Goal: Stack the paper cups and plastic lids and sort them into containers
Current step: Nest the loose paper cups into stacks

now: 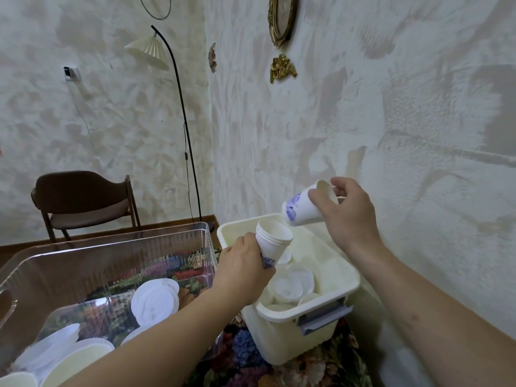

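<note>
- Textured plaster wall (363,107) rises behind the cream bin (282,339).
- My left hand (243,272) grips stacked paper cups (272,241).
- My right hand (349,213) pinches a tilted paper cup (298,208).

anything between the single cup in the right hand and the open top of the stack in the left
Nothing visible: the single cup in the right hand hangs tilted above and right of the cup stack held by the left hand, with open air between.

One head-worn wide-angle view looks forward and down, close over the cream bin (321,308) against the wall (363,107).
</note>
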